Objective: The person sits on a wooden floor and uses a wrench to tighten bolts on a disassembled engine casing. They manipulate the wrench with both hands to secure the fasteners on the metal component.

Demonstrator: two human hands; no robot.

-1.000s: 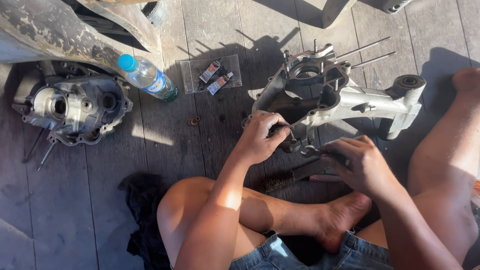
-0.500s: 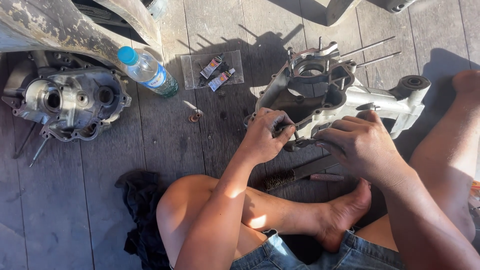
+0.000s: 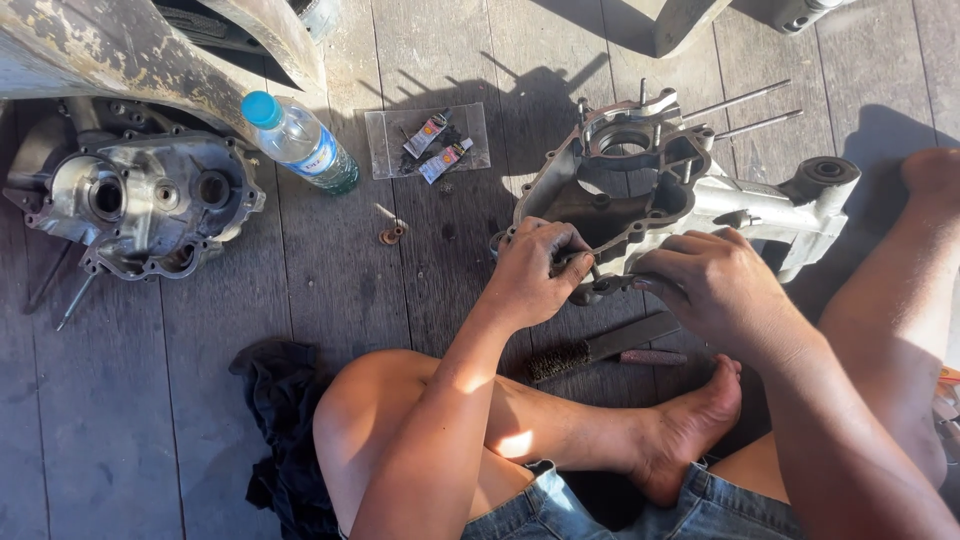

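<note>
Crankcase half (image 3: pixel 690 190), pale cast metal with studs pointing to the upper right, lies on the plank floor (image 3: pixel 450 280) right of centre, and both hands work at its near edge. Its mate, the other crankcase half (image 3: pixel 140 210), sits apart at the left of the frame, so the engine is split open and the work on this half looks mid-way, with rejoining not yet begun. A plastic water bottle (image 3: pixel 300 142) lies right of that casing, then a clear tray (image 3: pixel 428 140) holding two small tubes. A small rusty washer (image 3: pixel 392 235) rests below the tray. The left hand (image 3: pixel 535 270) has its fingers curled shut on the casing rim, perhaps pinching a small part; the view is too poor to tell. The right hand (image 3: pixel 715 290) grips a slim dark tool against the same edge. A wire brush (image 3: pixel 600 350) lies below the hands. Low sun throws long shadows across the weathered boards.
</note>
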